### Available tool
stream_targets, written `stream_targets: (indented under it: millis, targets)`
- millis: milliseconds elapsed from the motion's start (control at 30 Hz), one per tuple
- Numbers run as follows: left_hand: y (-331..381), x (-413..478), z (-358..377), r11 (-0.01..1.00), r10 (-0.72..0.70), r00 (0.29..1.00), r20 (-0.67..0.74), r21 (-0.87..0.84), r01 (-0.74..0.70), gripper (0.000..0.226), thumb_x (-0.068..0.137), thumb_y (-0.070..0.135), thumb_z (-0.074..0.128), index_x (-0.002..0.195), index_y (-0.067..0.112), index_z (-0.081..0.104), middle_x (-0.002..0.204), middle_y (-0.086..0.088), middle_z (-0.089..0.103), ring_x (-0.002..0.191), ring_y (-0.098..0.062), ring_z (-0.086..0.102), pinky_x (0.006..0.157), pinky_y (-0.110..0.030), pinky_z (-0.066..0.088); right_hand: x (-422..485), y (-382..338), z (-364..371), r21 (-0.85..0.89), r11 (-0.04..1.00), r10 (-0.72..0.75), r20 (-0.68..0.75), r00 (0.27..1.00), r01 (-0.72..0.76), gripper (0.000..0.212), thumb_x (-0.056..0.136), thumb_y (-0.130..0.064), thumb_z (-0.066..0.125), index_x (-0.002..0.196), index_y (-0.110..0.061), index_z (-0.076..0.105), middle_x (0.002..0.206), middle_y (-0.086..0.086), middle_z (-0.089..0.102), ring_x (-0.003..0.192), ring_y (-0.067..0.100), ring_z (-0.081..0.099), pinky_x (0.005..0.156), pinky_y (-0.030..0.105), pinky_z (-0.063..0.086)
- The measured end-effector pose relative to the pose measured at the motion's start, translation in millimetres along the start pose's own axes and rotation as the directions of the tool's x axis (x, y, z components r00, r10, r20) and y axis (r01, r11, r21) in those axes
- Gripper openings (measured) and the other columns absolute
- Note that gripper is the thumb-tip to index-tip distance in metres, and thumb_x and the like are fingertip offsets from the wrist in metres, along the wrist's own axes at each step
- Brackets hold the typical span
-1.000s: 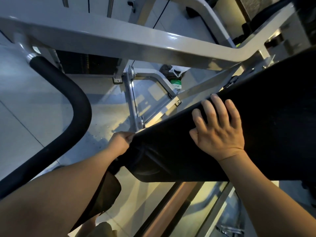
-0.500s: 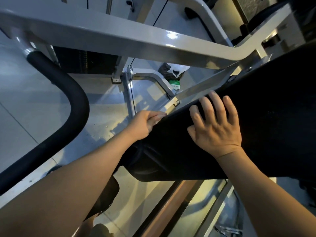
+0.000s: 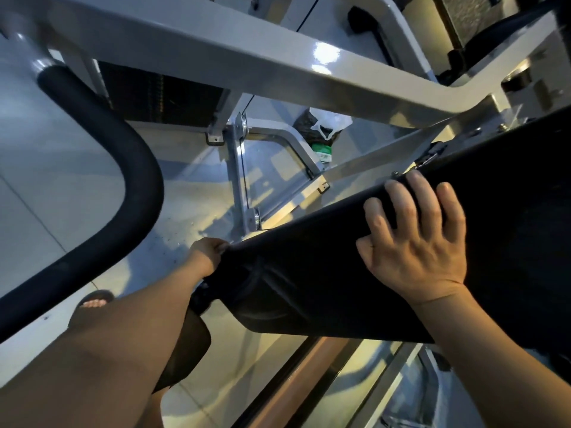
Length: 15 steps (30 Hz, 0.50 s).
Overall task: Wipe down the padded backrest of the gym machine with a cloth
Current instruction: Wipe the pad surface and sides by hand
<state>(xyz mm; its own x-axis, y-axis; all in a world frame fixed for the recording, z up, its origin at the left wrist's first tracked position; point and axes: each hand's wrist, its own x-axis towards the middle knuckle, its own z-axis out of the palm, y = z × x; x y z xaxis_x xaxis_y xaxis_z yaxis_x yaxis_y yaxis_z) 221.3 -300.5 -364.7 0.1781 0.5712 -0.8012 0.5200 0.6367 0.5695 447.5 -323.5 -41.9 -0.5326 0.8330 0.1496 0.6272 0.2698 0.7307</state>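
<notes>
The left hand (image 3: 206,253) has slid back down along the far edge of the padded backrest (image 3: 355,267) from where it was half a second ago, fingers curled at the lower corner; whether it holds a cloth I cannot tell, none shows. The right hand (image 3: 415,239) stays spread flat and empty on the pad. This looks like a wiping stroke along the edge

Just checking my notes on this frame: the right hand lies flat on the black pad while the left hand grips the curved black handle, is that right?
Not quite. The right hand does lie flat on the black pad, but the left hand is at the pad's lower edge, not on the curved black handle, which nobody touches. The head view shows it.
</notes>
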Motion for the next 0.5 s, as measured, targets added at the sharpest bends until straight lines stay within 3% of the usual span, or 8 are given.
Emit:
stream_targets:
  millis: [100,233,400,500]
  targets:
    - [13,-10,7,0.992,0.106,0.994,-0.002,-0.066,-0.106,0.027,0.107,0.02,0.051,0.119,0.016,0.074,0.13,-0.01,0.069,0.121,-0.032,0.062,0.101,-0.031,0.041,2,1,-2,0.006,1.0,0.01,0.011,1.0,-0.01,0.038,0.088,-0.03,0.055,0.12,-0.013,0.065,0.13,0.019,0.063,0.137,0.041,0.046,0.12,0.053,0.025]
    - [31,-44,12,0.927,0.277,0.959,-0.059,-0.245,-0.283,0.021,0.103,0.022,0.059,0.1,0.036,0.074,0.116,-0.003,0.075,0.11,-0.024,0.066,0.102,-0.034,0.047,4,1,-7,0.033,0.999,-0.004,0.048,0.999,0.002,0.04,0.088,-0.029,0.053,0.121,-0.012,0.064,0.132,0.019,0.061,0.139,0.041,0.044,0.122,0.054,0.022]
    - [37,-66,15,0.901,0.323,0.944,-0.072,-0.281,-0.33,0.022,0.106,0.022,0.055,0.116,0.03,0.072,0.12,-0.002,0.072,0.116,-0.023,0.064,0.106,-0.036,0.045,5,0,-18,0.12,0.99,-0.089,0.131,0.987,0.073,0.043,0.089,-0.029,0.058,0.126,-0.009,0.064,0.137,0.02,0.059,0.141,0.041,0.045,0.123,0.059,0.02]
    - [35,-64,8,0.941,0.308,0.951,-0.039,-0.139,-0.31,0.028,0.106,0.015,0.052,0.127,0.012,0.07,0.125,-0.012,0.069,0.115,-0.028,0.062,0.094,-0.028,0.042,-2,-41,-21,0.222,0.946,-0.283,0.212,0.935,0.236,0.053,0.089,-0.031,0.058,0.133,-0.002,0.061,0.142,0.022,0.055,0.143,0.041,0.042,0.123,0.056,0.02]
